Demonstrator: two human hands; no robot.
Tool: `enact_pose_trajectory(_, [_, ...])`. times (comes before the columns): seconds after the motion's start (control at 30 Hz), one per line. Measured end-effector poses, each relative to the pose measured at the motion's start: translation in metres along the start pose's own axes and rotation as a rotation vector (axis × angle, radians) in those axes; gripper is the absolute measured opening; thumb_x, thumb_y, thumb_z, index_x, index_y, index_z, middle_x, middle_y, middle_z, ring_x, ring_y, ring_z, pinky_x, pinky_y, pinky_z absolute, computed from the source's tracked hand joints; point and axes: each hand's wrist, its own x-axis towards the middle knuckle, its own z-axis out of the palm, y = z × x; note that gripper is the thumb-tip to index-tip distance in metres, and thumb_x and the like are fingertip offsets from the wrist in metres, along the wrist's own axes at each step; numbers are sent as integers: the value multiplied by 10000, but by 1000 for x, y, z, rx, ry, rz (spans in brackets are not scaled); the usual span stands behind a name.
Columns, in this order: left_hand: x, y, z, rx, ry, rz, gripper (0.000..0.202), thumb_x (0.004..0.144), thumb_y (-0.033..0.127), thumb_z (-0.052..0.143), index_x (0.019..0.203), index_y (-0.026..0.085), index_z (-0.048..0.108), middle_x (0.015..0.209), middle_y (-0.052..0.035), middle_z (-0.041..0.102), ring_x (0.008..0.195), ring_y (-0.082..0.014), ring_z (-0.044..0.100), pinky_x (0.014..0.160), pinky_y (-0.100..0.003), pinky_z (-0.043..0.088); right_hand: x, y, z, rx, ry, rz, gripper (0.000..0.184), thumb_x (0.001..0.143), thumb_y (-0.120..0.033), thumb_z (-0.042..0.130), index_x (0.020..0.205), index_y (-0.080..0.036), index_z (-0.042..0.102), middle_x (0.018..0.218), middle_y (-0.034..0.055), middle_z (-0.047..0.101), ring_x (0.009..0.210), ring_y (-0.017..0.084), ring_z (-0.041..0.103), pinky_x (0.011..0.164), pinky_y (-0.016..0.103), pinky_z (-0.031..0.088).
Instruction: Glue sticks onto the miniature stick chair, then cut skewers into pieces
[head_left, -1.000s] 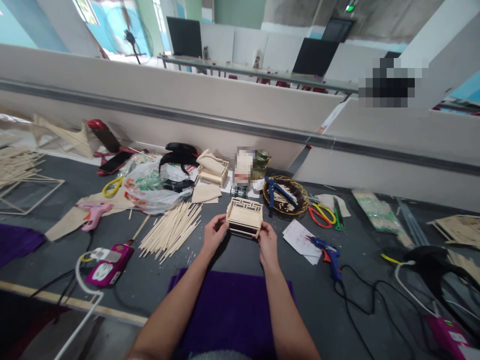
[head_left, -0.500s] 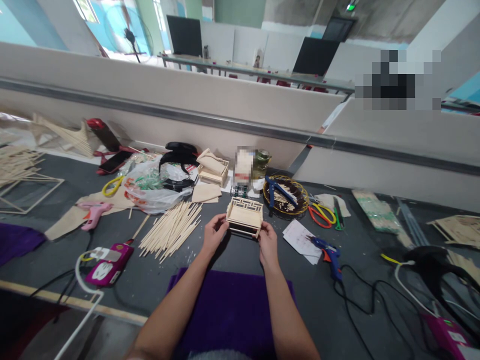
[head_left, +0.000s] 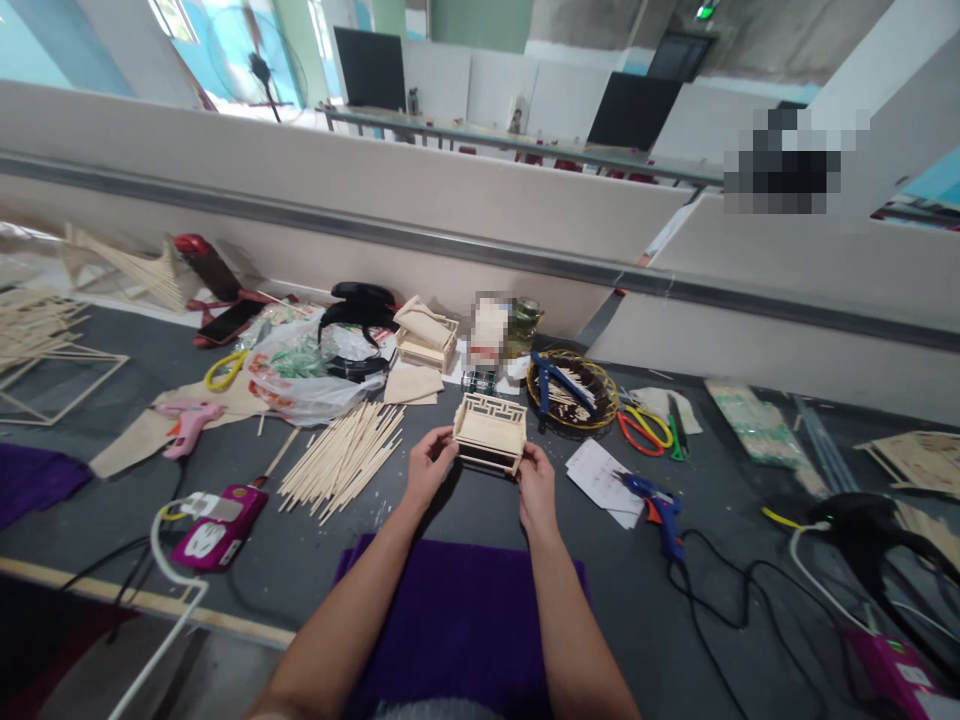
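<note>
Wood model (head_left: 491, 430), fingers (head_left: 434, 441) gripping both ends

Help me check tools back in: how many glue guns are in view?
2. A pink glue gun lies left of the loose sticks; a blue glue gun lies right of the wooden model, near the white papers. Others could be hidden.

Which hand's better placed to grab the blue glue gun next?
Probably your right hand, holding the right end of the wooden model: it's nearer the blue glue gun. Your left hand holds the opposite end.
</note>
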Motion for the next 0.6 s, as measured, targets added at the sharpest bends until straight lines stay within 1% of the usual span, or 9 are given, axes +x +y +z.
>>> enact_pose_trajectory(0.13, [0, 1, 0, 1, -3, 3, 331, 727, 371, 701, 971, 148, 689, 752, -17, 649, 684, -131, 580, 689, -256, 463, 1, 1, 0, -1, -3, 3, 340, 600, -260, 542, 922, -191, 627, 861, 11, 698, 691, 153, 603, 630, 271, 462])
enact_pose_trajectory(0.27, [0, 2, 1, 0, -1, 9, 327, 721, 372, 702, 960, 149, 692, 724, -11, 641, 665, -129, 574, 675, -255, 464, 1, 1, 0, 11, 1, 1, 351, 600, -241, 537, 933, -182, 630, 875, 15, 694, 703, 147, 603, 644, 265, 468])
enact_pose_trajectory(0.4, [0, 3, 1, 8, 1, 11, 337, 715, 377, 703, 959, 146, 687, 721, -13, 642, 656, -127, 567, 661, -252, 460, 1, 1, -1, 4, -2, 2, 349, 594, -225, 525, 923, -182, 634, 842, 13, 700, 647, 134, 585, 607, 252, 454])
enact_pose_trajectory(0.6, [0, 6, 2, 24, 5, -18, 369, 695, 399, 702, 961, 144, 679, 729, -12, 637, 670, -130, 565, 674, -254, 451, 1, 1, -1, 3, 1, -13, 345, 598, -246, 545, 924, -174, 632, 870, 20, 711, 719, 155, 616, 637, 257, 464])
